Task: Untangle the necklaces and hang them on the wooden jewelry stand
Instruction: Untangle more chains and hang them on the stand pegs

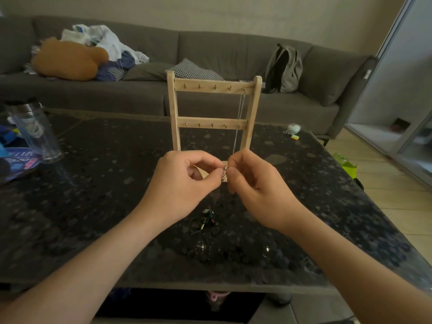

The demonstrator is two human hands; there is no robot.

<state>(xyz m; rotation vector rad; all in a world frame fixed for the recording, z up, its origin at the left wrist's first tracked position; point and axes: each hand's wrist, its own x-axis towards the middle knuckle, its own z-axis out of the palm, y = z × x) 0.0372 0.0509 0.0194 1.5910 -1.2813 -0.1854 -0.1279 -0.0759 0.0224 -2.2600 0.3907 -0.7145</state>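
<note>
The left grip [184,181] and right grip [254,190] pinch a small silver clasp [225,174] between their fingertips, in front of the base of the wooden stand [214,122]. A thin chain [240,113] hangs from the stand's top right hook down toward the right grip. Tangled necklaces [205,220] lie on the desk [105,195], nearer the person.

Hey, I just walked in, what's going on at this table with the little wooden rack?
A person is working on a silver necklace chain that hangs from the rightmost peg on the top bar of the wooden jewelry stand and runs down to the hands. The left hand and the right hand both pinch what seems to be its lower end, just in front of the stand's base. A dark tangle of jewelry lies on the table nearer the person, not yet hung.
</note>
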